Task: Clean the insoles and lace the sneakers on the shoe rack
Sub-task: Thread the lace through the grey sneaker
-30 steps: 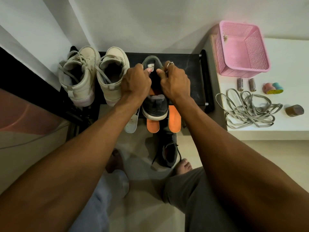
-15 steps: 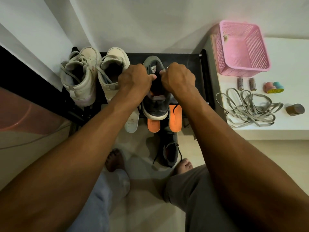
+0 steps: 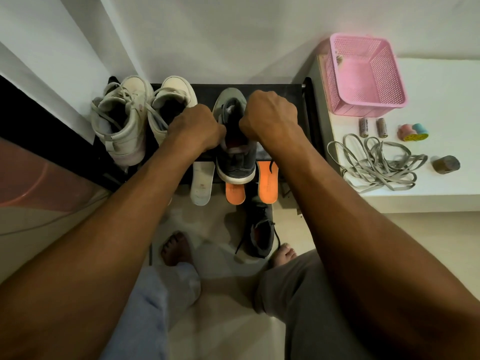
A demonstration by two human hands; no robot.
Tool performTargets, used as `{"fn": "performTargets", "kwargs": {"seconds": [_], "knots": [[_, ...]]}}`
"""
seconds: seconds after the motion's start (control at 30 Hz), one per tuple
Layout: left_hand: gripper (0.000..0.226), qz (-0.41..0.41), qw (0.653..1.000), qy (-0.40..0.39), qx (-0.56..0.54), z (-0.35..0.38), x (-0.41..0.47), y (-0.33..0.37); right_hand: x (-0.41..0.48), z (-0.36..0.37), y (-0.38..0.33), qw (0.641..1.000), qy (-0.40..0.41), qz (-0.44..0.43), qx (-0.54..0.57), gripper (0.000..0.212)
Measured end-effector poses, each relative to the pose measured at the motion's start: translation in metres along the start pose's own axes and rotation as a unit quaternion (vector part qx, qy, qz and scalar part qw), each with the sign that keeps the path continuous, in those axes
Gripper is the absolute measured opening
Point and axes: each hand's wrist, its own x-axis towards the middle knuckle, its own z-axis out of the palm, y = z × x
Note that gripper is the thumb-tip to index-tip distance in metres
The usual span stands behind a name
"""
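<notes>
A grey sneaker (image 3: 235,162) stands on the black shoe rack (image 3: 275,88), toe toward the wall. My left hand (image 3: 197,129) grips its left collar edge and my right hand (image 3: 270,118) grips its right one, fingers curled at the opening. Two orange insoles (image 3: 267,183) and a white insole (image 3: 202,184) stick out from the rack's front edge. A second dark sneaker (image 3: 261,233) lies on the floor below. Two white high-top sneakers (image 3: 124,120) stand at the rack's left.
A white shelf (image 3: 441,81) at the right carries a pink basket (image 3: 363,74), a pile of grey laces (image 3: 376,165), two batteries (image 3: 372,126), a pink and blue item (image 3: 413,131) and a small brown block (image 3: 446,164). My bare feet (image 3: 175,249) stand on the tiled floor.
Both hands have slid from the sneaker's tongue back toward its heel and curled into fists at the collar. The sneaker has shifted slightly toward me on the rack.
</notes>
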Motion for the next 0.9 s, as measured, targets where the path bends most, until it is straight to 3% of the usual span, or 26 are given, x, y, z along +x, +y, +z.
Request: {"fn": "performTargets", "kwargs": {"seconds": [0.2,0.3,0.6,0.77,0.9], "knots": [[0.021,-0.042,0.979,-0.075,-0.183,-0.006,0.002,0.008,0.003,-0.003,-0.006,0.995,-0.020,-0.022,0.091,0.014],[0.017,-0.070,0.952,-0.113,-0.277,-0.005,0.001,0.010,0.003,-0.004,-0.006,0.984,-0.030,-0.014,0.173,0.027],[0.011,-0.074,0.911,-0.081,-0.397,-0.007,0.013,0.004,0.009,-0.012,0.001,0.945,-0.029,0.022,0.324,0.013],[0.021,-0.058,0.894,-0.072,-0.439,-0.003,0.021,-0.003,0.008,-0.009,0.005,0.907,-0.013,0.045,0.419,0.018],[0.015,-0.042,0.874,-0.055,-0.480,0.001,0.022,-0.003,0.011,-0.005,0.004,0.868,-0.040,0.093,0.486,0.035]]}}
